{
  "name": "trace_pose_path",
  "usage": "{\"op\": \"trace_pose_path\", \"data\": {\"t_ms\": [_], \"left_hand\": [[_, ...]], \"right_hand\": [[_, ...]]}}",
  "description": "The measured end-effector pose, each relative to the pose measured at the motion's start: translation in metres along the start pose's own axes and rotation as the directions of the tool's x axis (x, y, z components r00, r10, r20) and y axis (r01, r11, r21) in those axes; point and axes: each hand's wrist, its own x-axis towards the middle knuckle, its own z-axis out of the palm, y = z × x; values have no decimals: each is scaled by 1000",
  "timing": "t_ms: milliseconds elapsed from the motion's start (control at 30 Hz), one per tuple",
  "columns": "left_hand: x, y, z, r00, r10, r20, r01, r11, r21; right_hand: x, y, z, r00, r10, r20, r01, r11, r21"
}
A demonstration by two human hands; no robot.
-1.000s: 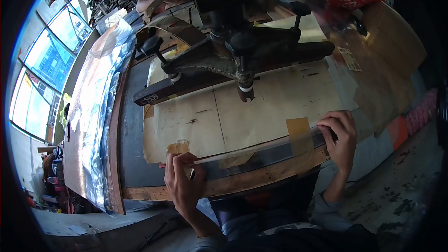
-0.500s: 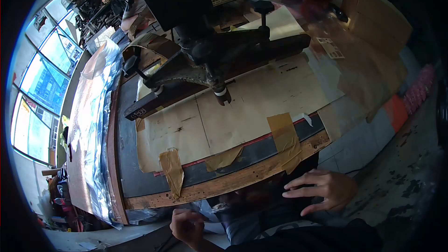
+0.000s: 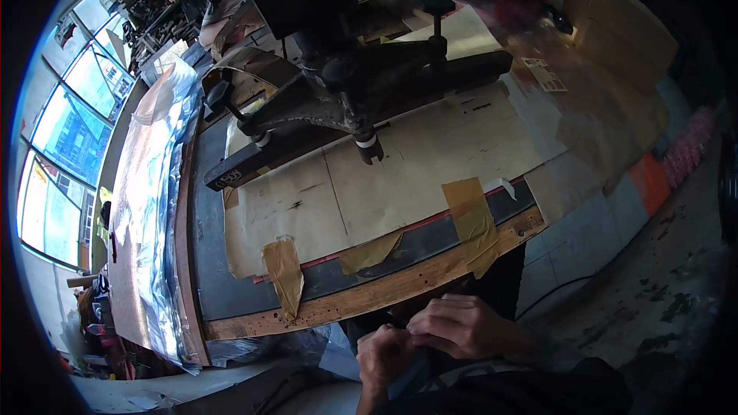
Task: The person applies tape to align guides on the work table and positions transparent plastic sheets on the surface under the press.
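Windows (image 3: 65, 131) line the far left of the workshop, next to a panel under clear plastic (image 3: 157, 207) that stands beside the bench. Dark board (image 3: 223, 277) forms the work surface; a wooden edge strip (image 3: 369, 294) runs along its front. Paper sheet (image 3: 407, 192), pale and marked with a thin dark line and several smudges, lies flat on the dark board. A black bar (image 3: 277, 163) extends across the paper sheet, beneath a dark metal frame (image 3: 307, 113) fitted with black knobs (image 3: 438, 4). A red line (image 3: 311, 263) follows the front edge of the paper sheet. Left tape strip (image 3: 283, 273) and right tape strip (image 3: 469, 219) each pass from that edge over the dark board onto the wooden edge strip; middle tape strip (image 3: 373, 252) lies between them, short of the wood. A white scrap (image 3: 507, 187) sits just beside the right tape strip. Left hand (image 3: 384, 353) and right hand (image 3: 460, 327) meet in front of the wooden edge strip, close to the operator's body. Fingers of both hands are curled, and their tips come together; whether anything is clamped between them cannot be determined
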Motion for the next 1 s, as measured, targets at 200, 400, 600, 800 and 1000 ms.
{"op": "trace_pose_path", "data": {"t_ms": [200,400,600,800,1000], "left_hand": [[24,30,3,1000,-8,18,4,983,181],[2,8,-4,972,-169,-161,184,979,86],[2,-10,-22,830,-272,-487,294,955,-32],[5,-28,-68,711,-313,-630,379,925,-31],[-7,-47,-104,644,-214,-734,441,889,127]], "right_hand": [[-10,-2,12,939,82,-333,-48,993,109],[-15,5,-10,584,360,-728,28,887,461],[-20,11,-43,235,463,-855,125,858,499],[-46,25,-87,-90,391,-916,153,914,375],[-67,29,-113,-242,260,-935,76,965,249]]}}
